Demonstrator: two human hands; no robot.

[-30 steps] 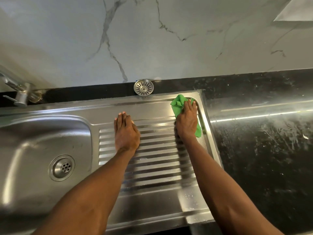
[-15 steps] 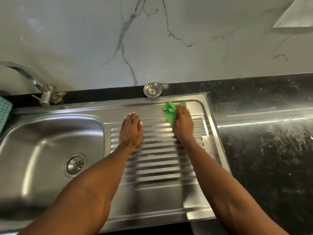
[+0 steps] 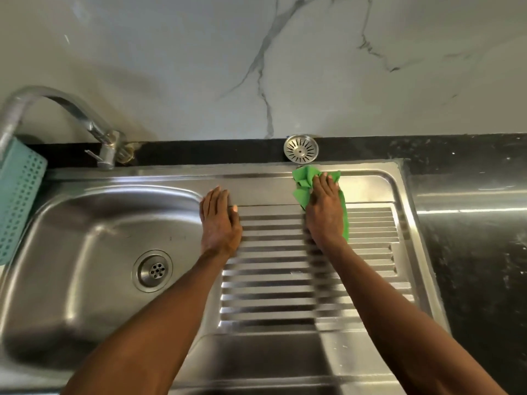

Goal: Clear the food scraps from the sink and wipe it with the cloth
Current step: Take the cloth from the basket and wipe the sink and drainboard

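1. the right hand (image 3: 325, 212) lies flat with straight fingers pressing the green cloth (image 3: 304, 182); since a second ago it has slid off the far right corner of the ribbed drainboard (image 3: 285, 269) toward its back middle.
2. the left hand (image 3: 219, 223) stays flat and empty at the basin's edge, bracing.
3. the sink (image 3: 85, 252) shows no scraps, so wiping looks well along; the basin probably remains.

Bare forearms (no sleeves), short nails.
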